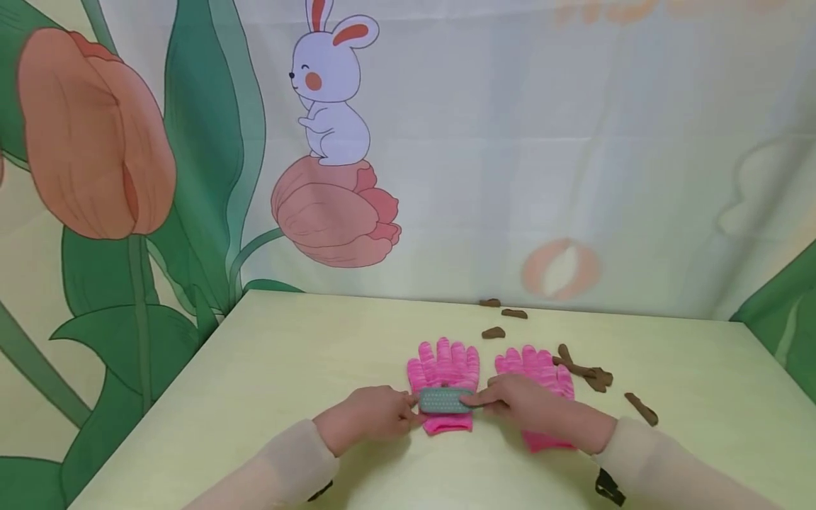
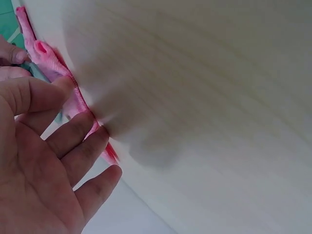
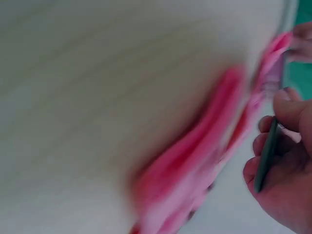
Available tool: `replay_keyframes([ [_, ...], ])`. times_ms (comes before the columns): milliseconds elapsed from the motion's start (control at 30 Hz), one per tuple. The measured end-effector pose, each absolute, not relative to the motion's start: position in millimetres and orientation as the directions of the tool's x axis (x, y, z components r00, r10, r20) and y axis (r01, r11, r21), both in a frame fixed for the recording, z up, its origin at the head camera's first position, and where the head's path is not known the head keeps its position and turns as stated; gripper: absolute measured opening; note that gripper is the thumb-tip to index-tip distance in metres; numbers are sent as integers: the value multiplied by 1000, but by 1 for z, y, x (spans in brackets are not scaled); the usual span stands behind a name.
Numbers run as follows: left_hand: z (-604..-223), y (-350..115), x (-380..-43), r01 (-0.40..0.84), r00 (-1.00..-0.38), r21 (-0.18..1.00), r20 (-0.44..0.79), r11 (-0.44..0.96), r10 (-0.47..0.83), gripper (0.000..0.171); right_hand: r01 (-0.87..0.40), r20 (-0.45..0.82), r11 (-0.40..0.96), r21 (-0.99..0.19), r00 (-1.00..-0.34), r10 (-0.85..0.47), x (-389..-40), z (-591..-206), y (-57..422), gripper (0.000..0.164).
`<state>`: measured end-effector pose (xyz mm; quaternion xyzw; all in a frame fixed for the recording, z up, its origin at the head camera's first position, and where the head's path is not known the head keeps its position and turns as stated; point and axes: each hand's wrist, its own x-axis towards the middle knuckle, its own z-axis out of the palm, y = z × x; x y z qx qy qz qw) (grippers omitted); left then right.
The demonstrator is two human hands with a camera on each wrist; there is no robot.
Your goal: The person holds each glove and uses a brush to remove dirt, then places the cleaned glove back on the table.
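Note:
Two pink knitted gloves lie flat side by side on the table, the left glove (image 1: 444,365) and the right glove (image 1: 540,440). Across the palm of the left glove sits a flat green tool (image 1: 440,400) with a white-dotted rectangular head. My right hand (image 1: 532,409) grips its thin handle (image 3: 265,163), seen edge-on in the right wrist view, and the forearm passes over the right glove. The fingertips of my left hand (image 1: 370,418) touch the left glove's left edge, beside the tool's head. In the left wrist view its fingers (image 2: 80,156) are slightly bent, palm showing.
Several brown flat pieces lie on the pale table (image 1: 287,354): a cluster (image 1: 596,377) by the right glove, a strip (image 1: 641,409) further right, others (image 1: 494,333) behind the gloves. A printed cloth backdrop (image 1: 478,142) hangs along the table's far edge.

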<state>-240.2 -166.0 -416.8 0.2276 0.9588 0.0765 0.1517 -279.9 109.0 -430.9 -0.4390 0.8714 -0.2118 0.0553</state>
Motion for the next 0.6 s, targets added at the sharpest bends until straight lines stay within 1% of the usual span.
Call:
replay_keyframes([
  [100,-416,-167,-241,405,-858,197,-255,893,446,21,-730,103,569,-379,-644,-758,-286,-430,133,38],
  [233,-417,-173,-244,393,-866,222,-237,892,440,35,-704,159,657,-270,-705,-691,-295,-418,165,36],
  [300,-419,-176,-246,407,-858,248,-227,879,461,44,-681,178,681,-269,-730,-660,-296,-411,177,36],
  [367,-420,-178,-248,422,-849,278,-212,863,484,46,-667,192,678,-309,-742,-642,-295,-406,183,36],
  [433,-421,-179,-248,453,-839,295,-177,841,514,40,-657,190,662,-362,-747,-638,-294,-402,184,37],
  [500,-422,-179,-247,487,-832,288,-133,825,538,31,-651,178,643,-404,-745,-643,-294,-399,182,37],
  [567,-421,-177,-244,536,-820,245,-78,808,567,18,-638,158,643,-423,-751,-641,-295,-396,181,37],
  [600,-421,-175,-243,559,-812,218,-54,800,581,16,-635,146,648,-422,-752,-642,-296,-395,180,37],
])
